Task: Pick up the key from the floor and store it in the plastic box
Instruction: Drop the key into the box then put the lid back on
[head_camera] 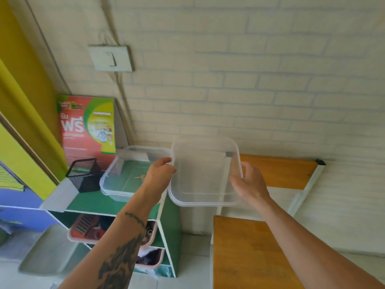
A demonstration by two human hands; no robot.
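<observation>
Both hands pinched a clear plastic lid (205,174) in the air: the left grip (160,174) on its left edge, the right grip (249,184) on its right. Left of it, the clear, round-cornered plastic box (116,184) sat open at the green shelf's (91,202) right edge, the small pale key (141,176) lying inside, a black mesh cup (85,174) beside it.

key (140,176) tiny and blurred, carton print (73,126) illegible
</observation>
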